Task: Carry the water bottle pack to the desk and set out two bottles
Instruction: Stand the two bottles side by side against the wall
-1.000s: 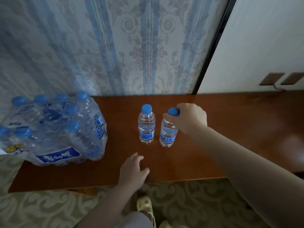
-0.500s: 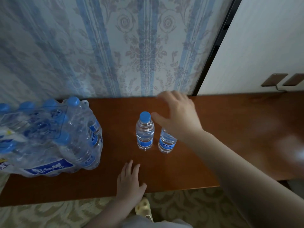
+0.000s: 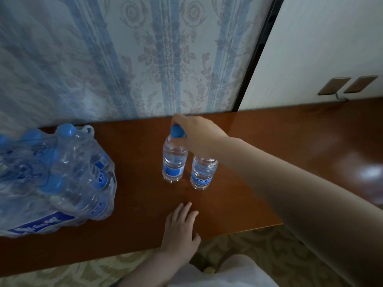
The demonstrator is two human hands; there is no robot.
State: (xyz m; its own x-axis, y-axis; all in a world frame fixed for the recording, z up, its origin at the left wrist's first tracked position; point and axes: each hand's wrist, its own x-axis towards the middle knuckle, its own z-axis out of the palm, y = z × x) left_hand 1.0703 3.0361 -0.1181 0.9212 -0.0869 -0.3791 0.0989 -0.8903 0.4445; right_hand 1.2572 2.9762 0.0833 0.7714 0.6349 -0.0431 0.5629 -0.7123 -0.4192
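Two small clear water bottles with blue labels stand upright side by side on the brown wooden desk (image 3: 290,141). My right hand (image 3: 196,133) grips the blue cap of the left bottle (image 3: 174,162). The right bottle (image 3: 203,172) stands free under my wrist, which hides its cap. The shrink-wrapped water bottle pack (image 3: 53,179), with several blue-capped bottles, lies on the desk's left end. My left hand (image 3: 180,230) rests flat with fingers spread on the desk near its front edge, holding nothing.
Patterned blue-striped wallpaper (image 3: 124,59) rises behind the desk, with a white panel (image 3: 321,48) and two brown wall plates (image 3: 348,84) at the right. Patterned carpet (image 3: 269,255) lies below the desk's front edge.
My right hand let go of the right bottle's cap, lifted open, then moved left and closed on the left bottle's cap. The left hand stayed at the desk's front edge.
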